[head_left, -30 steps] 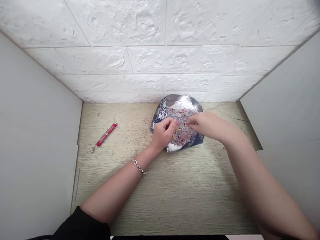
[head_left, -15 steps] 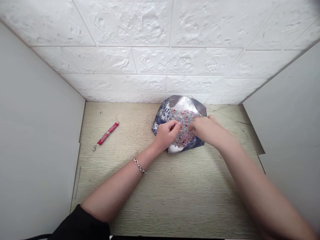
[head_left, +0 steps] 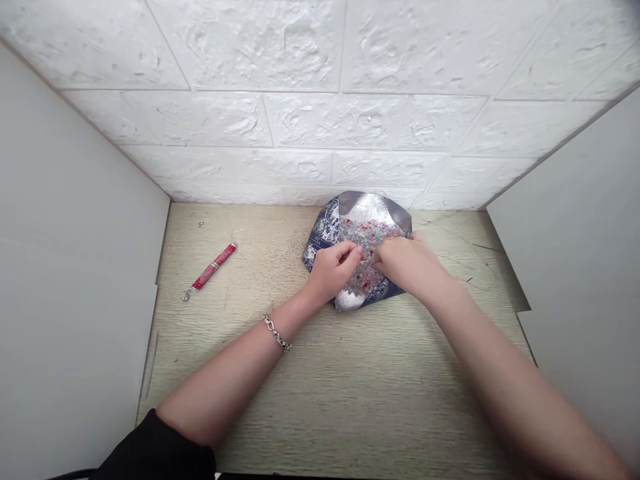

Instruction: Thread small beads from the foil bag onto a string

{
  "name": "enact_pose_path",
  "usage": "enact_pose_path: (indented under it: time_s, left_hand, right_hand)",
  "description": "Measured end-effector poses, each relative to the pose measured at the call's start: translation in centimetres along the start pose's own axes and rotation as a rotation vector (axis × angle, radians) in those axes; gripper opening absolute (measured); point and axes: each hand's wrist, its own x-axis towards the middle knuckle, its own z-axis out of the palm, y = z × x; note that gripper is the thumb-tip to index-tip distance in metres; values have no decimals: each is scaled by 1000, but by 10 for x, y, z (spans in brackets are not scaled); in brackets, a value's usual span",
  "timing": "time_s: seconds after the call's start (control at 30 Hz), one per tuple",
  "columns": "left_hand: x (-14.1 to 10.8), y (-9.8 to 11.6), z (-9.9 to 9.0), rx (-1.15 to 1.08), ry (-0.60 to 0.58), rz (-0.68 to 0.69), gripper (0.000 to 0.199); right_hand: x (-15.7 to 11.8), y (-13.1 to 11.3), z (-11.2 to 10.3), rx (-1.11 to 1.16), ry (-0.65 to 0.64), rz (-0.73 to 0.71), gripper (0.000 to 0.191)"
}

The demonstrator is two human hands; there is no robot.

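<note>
Small mixed beads [head_left: 367,230], pink, red, pale blue and clear, lie heaped in a silver-lined bag [head_left: 327,220] with a blue and white printed outside, spread wide like a shallow bowl. Over its left side, my left hand [head_left: 333,270] is closed in a pinch; whatever sits between the fingertips is too small to name. My right hand [head_left: 407,263] reaches in from the right with its fingers curled down at the beads. Its fingertips are mostly hidden, and I cannot make out anything in them. The two hands are close together but apart.
A red, narrow bundle [head_left: 214,267] with a pale band around its middle lies on the wooden table [head_left: 320,393] to the left. A tiny shiny bit [head_left: 201,224] rests behind it. White panels [head_left: 75,253] stand at both sides, and a white brick-patterned wall [head_left: 300,120] rises behind.
My right hand has shifted slightly left and lower over the beads. My left hand keeps its pinch in nearly the same place.
</note>
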Motion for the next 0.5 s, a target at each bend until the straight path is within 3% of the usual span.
enact_pose_path:
  time_s: [0.3,0.4,0.5]
  left_hand:
    - [0,1,0,14,7,-4,30]
    - [1,1,0,10,18,12,30]
    - [1,1,0,8,23,28,29]
  right_hand:
    - [-1,-4,-2,14,20,-3,19]
    - [-2,1,-8,157,24,-25,15]
    - [-1,10,-12,448,60,-54,10]
